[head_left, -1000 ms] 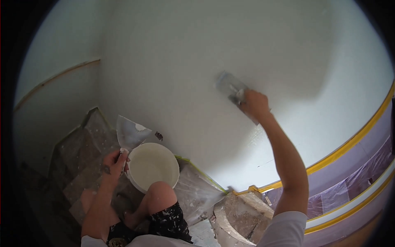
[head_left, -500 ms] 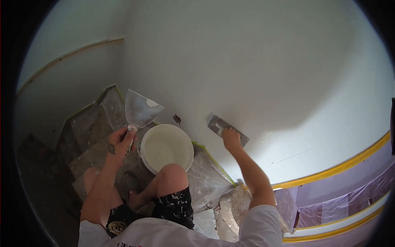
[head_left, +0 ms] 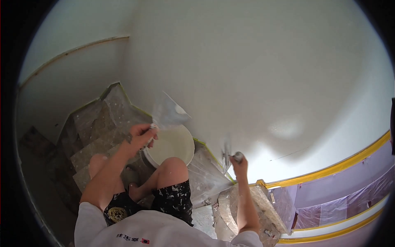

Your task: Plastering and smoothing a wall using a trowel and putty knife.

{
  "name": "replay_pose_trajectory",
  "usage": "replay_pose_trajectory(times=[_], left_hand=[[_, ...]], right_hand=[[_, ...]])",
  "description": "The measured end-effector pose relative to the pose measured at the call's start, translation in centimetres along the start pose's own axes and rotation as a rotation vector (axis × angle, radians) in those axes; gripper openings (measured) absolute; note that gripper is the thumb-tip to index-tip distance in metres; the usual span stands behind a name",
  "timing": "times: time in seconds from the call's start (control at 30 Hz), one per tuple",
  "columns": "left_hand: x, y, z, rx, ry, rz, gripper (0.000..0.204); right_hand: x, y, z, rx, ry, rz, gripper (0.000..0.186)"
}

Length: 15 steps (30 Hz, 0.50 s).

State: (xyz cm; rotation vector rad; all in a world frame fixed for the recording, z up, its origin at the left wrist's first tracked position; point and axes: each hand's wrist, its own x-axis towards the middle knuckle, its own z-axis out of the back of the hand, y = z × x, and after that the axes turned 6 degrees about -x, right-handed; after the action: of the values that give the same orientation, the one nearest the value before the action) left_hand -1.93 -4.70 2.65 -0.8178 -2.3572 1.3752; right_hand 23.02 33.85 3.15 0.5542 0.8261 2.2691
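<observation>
My left hand is closed round the handle of a wide putty knife. The knife's flared blade, blurred by motion and with a white smear of filler near its edge, points up over the far rim of a white bucket holding pale, creamy material. To the right of the bucket, my right hand grips a finishing trowel by its handle. That trowel is turned nearly edge-on, held close to the white wall, and its blade is smeared by motion.
Plastic sheeting edged with green tape covers the floor along the wall. Yellow tape borders the curved purple section at right. A plastic-covered step stands beside my right forearm. A wooden strip runs along the left wall.
The putty knife moved right and now overlaps the bucket's far side. My right hand drew lower and nearer, turning the trowel from flat against the wall to edge-on. The dark scrap near the bucket is no longer visible.
</observation>
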Motion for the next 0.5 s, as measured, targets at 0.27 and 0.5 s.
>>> replay_pose_trajectory(times=[0.27,0.5], left_hand=[[-0.6,3.3,-8.8,0.028,0.61,0.301,0.025],[-0.8,3.0,-13.2,0.114,0.778,0.386,0.031]], right_hand=[[-4.5,5.3,7.5,1.147,-0.172,0.098,0.024],[-4.2,6.6,6.6,1.044,0.068,0.383,0.024]])
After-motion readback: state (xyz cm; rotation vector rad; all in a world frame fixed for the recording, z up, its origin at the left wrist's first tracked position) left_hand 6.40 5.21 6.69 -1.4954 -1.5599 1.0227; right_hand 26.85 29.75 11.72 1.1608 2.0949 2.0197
